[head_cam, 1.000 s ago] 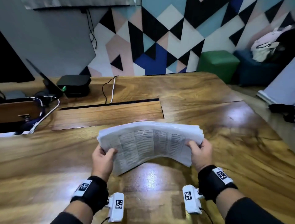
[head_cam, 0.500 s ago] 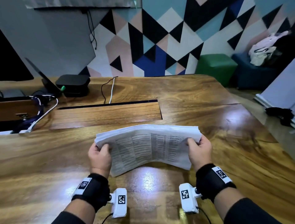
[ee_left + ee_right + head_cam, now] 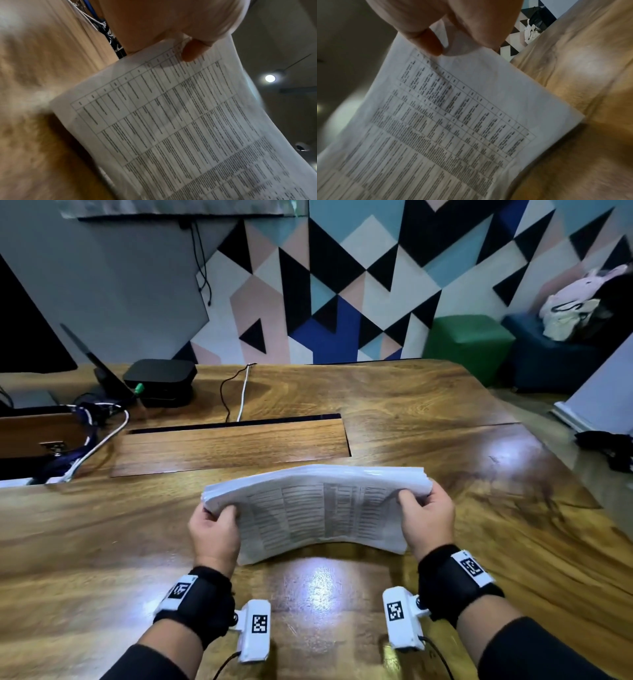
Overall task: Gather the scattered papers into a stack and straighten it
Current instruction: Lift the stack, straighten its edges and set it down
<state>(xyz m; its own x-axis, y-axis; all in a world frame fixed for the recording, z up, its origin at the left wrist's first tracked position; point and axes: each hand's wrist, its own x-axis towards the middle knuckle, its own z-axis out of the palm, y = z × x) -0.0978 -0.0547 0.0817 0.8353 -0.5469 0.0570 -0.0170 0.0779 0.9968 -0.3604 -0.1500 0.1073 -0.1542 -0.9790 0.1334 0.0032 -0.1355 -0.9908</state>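
Both hands, left hand (image 3: 214, 530) and right hand (image 3: 428, 520), pinch the bowed paper stack (image 3: 317, 513) mid-frame; loose sheets could slide out onto the tabletop (image 3: 445, 412).

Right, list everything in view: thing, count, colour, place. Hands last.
stack of papers: one, white with printed tables, held upright on its lower edge on the table, bowed
table: one, glossy brown wood, fills the foreground
inset panel: one, brown wood, table centre
black box: one, black, far left of table
cables: several, black, white and blue, far left and centre
green stool: one, green, beyond the table, right
blue seat: one, dark blue, far right
plush toy: one, pink, on the blue seat
wrist cameras: two, white, under the wrists
left hand: grips the stack's left edge
right hand: grips the stack's right edge
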